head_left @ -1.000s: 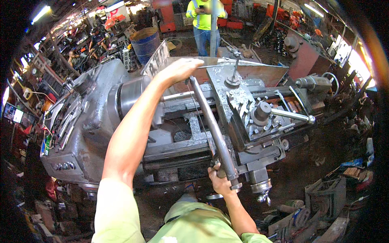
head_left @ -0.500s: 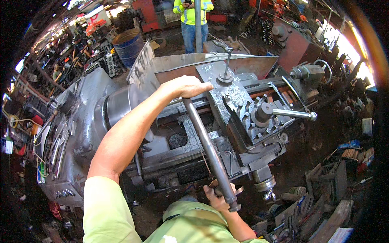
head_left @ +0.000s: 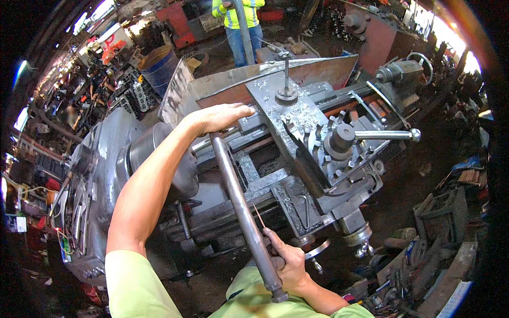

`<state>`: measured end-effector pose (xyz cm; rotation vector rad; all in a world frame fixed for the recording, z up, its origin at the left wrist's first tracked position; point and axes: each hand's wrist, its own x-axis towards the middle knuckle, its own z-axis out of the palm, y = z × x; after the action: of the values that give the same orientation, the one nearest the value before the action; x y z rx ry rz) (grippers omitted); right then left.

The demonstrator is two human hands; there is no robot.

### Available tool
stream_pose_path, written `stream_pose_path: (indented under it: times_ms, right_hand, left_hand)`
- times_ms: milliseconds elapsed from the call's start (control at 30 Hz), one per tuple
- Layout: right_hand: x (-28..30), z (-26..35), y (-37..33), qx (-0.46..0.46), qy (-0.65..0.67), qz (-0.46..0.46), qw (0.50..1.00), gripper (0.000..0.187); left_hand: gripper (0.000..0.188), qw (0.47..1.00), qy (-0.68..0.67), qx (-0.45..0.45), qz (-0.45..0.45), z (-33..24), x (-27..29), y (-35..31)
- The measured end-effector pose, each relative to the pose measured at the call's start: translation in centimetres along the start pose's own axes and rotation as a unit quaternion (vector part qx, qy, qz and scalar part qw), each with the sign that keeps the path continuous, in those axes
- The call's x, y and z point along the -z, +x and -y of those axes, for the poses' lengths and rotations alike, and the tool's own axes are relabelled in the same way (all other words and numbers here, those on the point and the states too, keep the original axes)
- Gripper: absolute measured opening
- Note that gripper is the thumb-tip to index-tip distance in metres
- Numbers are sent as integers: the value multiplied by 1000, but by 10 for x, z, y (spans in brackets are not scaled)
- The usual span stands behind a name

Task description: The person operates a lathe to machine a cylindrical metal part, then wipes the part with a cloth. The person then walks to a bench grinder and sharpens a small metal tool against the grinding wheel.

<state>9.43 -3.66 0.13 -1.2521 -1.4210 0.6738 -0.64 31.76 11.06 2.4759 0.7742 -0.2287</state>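
Note:
A long dark metal shaft slants across in front of the lathe, its stepped lower end close to my body. My left hand lies over the shaft's upper end, thumb side outstretched; the fingers that hold it are partly hidden. My right hand is beside the shaft's lower part, closed with the thumb pointing up. A thin copper-coloured rod rises from that thumb along the shaft. Whether the right hand also touches the shaft cannot be told. Left of the forearm is the lathe's chuck, partly covered.
Metal chips litter the carriage, which bears a tool post with a long lever. A hex key lies on the small tray. Handwheels project toward me. A person in a yellow jacket stands behind the lathe, near a blue drum.
The shaft and my left hand have shifted left. My right hand has come up from behind the shaft's lower end to its right side. The view has tilted slightly.

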Motion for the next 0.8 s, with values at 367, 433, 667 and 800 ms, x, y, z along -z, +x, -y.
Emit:
stream_pose_path:
  times_ms: [367,433,667,800]
  right_hand:
    - [18,1,16,15,47,25,998,75]
    - [23,4,20,14,54,37,998,64]
    - [21,-14,25,62,63,37,995,60]
    - [21,-22,22,73,78,40,993,58]
  left_hand:
    - [85,985,-131,104,-40,-6,4,5]
    - [87,984,-130,113,-37,-10,4,5]
    - [70,981,-117,142,-61,-19,0,-2]
    - [69,984,-112,123,-61,-18,1,-1]
